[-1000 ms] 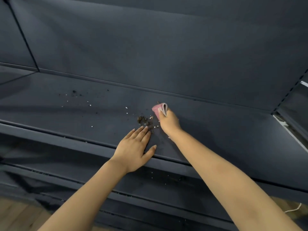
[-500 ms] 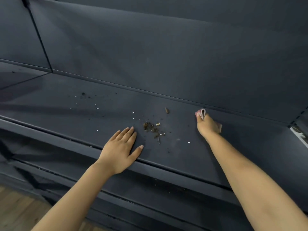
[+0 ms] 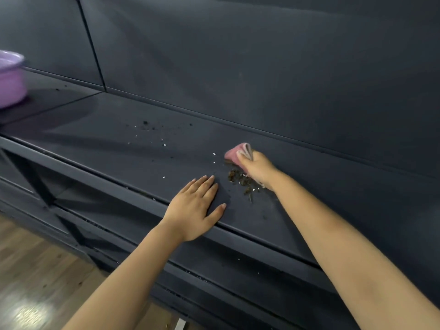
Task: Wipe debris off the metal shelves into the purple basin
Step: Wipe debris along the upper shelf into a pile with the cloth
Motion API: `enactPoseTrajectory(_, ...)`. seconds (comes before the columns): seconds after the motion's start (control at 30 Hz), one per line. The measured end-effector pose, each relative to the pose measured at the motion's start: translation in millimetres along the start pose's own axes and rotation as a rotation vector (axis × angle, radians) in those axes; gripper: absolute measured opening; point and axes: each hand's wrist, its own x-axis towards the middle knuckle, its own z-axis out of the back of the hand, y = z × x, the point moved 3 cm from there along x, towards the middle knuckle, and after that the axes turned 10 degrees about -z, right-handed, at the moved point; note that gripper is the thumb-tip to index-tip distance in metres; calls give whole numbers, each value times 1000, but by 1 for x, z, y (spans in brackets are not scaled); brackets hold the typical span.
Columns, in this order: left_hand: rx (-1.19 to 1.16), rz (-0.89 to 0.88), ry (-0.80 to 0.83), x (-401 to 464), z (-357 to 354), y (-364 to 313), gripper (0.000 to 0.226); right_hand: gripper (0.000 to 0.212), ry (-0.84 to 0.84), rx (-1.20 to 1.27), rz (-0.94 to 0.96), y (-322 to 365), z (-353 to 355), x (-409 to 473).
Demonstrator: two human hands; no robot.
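My right hand is curled around a folded pink cloth, pressing it down on the dark metal shelf. The cloth sticks out past my fingertips, on the side away from me. Just to the left of that hand, touching its edge, lies a small heap of brown debris with a few white flecks in it. My left hand lies flat and open on the shelf, fingers straight and together, thumb spread out, holding nothing; the heap sits between my two hands, just right of my left fingertips. More specks (dark crumbs and white bits) are scattered farther left and away from my left hand. The purple basin stands on the shelf well to the left of both hands, cut off by the frame edge. Below my left forearm is a wooden floor.
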Motion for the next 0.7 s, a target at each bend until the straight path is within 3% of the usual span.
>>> enactPoseTrajectory(0.07, 4, -2, 1, 1, -1, 0, 98, 73, 58, -59, 52, 5, -13, -8)
enactPoseTrajectory(0.17, 11, -6, 3, 1, -1, 0, 99, 41, 35, -15, 88, 29, -11, -43)
enactPoseTrajectory(0.23, 19, -3, 3, 0, -2, 0, 100, 32, 14, 64, 81, 31, 0, -50)
enactPoseTrajectory(0.47, 12, 2, 4, 0, -3, 0, 104, 36, -332, 116, -6, 1, 88, -82)
enactPoseTrajectory(0.7, 17, -5, 1, 0, -2, -2, 106, 41, -402, -151, -264, -74, 108, -113)
